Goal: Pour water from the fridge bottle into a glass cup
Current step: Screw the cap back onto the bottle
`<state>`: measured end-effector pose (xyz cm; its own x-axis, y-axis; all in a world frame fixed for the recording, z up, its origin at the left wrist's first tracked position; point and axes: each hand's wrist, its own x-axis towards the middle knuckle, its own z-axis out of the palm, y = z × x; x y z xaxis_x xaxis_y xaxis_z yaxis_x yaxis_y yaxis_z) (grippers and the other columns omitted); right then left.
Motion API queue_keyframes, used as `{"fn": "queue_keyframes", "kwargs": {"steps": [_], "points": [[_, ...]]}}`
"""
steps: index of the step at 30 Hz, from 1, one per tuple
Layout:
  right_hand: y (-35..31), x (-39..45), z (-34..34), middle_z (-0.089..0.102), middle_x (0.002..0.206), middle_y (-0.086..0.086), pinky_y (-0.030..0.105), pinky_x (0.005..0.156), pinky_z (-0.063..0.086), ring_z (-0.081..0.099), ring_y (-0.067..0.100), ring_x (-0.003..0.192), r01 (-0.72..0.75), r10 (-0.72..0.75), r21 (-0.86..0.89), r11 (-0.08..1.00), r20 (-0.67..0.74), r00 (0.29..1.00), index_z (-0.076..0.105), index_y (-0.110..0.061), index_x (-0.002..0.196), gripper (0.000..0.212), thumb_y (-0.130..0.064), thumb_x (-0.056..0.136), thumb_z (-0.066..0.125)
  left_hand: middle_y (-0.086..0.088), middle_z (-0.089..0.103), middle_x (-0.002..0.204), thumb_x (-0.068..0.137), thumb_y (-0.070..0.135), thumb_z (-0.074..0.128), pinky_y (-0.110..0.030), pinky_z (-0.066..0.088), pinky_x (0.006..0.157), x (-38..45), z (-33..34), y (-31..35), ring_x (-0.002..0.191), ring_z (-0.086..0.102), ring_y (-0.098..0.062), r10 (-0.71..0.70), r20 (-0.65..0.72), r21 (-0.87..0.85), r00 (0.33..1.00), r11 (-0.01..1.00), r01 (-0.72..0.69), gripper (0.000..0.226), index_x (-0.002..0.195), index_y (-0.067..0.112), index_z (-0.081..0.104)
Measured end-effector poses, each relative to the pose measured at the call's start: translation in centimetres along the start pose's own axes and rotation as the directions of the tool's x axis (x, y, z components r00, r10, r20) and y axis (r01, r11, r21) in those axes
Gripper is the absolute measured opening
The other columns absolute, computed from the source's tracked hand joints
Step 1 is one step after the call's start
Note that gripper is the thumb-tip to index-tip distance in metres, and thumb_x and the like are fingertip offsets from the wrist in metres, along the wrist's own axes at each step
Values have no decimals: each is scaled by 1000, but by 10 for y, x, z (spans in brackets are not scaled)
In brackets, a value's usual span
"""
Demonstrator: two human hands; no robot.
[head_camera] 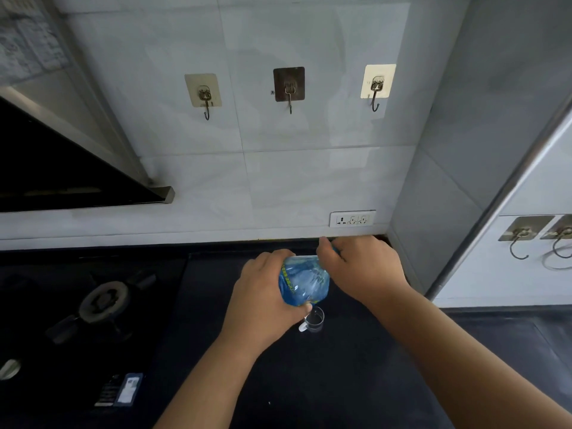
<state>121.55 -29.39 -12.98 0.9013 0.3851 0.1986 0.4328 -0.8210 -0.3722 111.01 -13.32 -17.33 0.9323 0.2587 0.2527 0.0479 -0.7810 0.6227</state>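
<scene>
A large blue-tinted plastic water bottle (305, 278) is tipped over, its mouth end pointing down toward a small clear glass cup (314, 320) with a handle, which stands on the dark countertop (340, 382). My left hand (263, 301) grips the bottle's lower left side near the neck, just above the cup. My right hand (362, 267) holds the raised bottom end of the bottle from the right. The bottle's mouth is hidden behind my left hand's fingers, so the stream of water cannot be made out.
A gas hob burner (103, 300) sits to the left on the black cooktop. A slanted range hood (77, 168) overhangs at upper left. A wall socket (353, 218) and three adhesive hooks (289, 88) are on the tiled wall. A white cabinet (526, 243) stands at right.
</scene>
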Motion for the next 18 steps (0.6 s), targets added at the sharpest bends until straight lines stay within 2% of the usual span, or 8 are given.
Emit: {"fn": "queue_keyframes", "kwargs": {"steps": [1, 3, 5, 7, 8, 11, 14, 18], "points": [[-2, 2, -3, 57, 60, 0, 28, 55, 39, 52, 20, 57, -57, 62, -70, 996, 75, 995, 60, -11, 67, 61, -55, 101, 35, 23, 54, 115, 61, 42, 91, -36, 53, 95, 0, 1, 0, 112, 50, -8, 0, -3, 49, 1000, 999, 0, 77, 128, 42, 52], [-1, 4, -5, 61, 66, -1, 28, 57, 40, 54, 18, 61, -48, 61, -98, 994, 135, 989, 63, -13, 71, 61, -58, 101, 34, 22, 54, 114, 63, 41, 89, -38, 53, 95, 0, 3, -3, 110, 49, -9, 1, 1, 88, 1000, 996, -1, 75, 128, 41, 52], [4, 2, -1, 57, 64, -1, 30, 53, 38, 54, 19, 59, 105, -105, 5, 994, 44, 994, 54, -14, 70, 59, -61, 100, 36, 24, 52, 115, 63, 40, 90, -36, 52, 96, -1, 1, -7, 114, 48, -7, -25, 26, 16, 999, 1000, 25, 76, 128, 44, 51], [8, -2, 8, 48, 61, -3, 32, 49, 36, 48, 19, 55, 287, -282, 45, 957, -106, 954, 42, -18, 67, 52, -59, 97, 36, 26, 51, 117, 61, 42, 92, -35, 52, 98, 0, -1, -10, 119, 48, -5, -25, 66, -59, 998, 998, 29, 79, 128, 47, 49], [9, -3, 11, 46, 59, -3, 32, 48, 36, 46, 19, 53, 318, -306, 51, 947, -161, 938, 41, -19, 65, 49, -57, 96, 36, 27, 52, 117, 61, 43, 92, -34, 52, 98, 1, -2, -10, 120, 48, -4, -14, 78, -68, 997, 998, 20, 79, 127, 49, 49], [7, -3, 13, 45, 51, -2, 29, 48, 33, 46, 20, 50, 180, -171, 50, 982, -149, 974, 42, -16, 59, 52, -53, 94, 32, 27, 52, 118, 63, 43, 92, -32, 52, 97, 1, 1, -6, 118, 47, -4, 7, 61, -13, 998, 1000, -6, 79, 129, 46, 49], [1, -3, 10, 51, 54, -1, 28, 51, 32, 50, 22, 55, 0, -6, -84, 996, -62, 998, 47, -14, 60, 54, -50, 100, 36, 24, 53, 117, 63, 44, 91, -33, 54, 92, 2, 6, -8, 116, 49, -6, 8, 34, 49, 999, 999, -10, 79, 129, 43, 49], [-3, -5, 8, 55, 58, -1, 27, 49, 32, 49, 18, 54, -40, 39, -81, 996, -20, 999, 53, -14, 65, 56, -52, 102, 37, 24, 53, 116, 65, 46, 89, -28, 54, 87, 0, 9, -9, 113, 50, -5, 6, 31, 81, 999, 997, -9, 76, 128, 45, 48]]}}
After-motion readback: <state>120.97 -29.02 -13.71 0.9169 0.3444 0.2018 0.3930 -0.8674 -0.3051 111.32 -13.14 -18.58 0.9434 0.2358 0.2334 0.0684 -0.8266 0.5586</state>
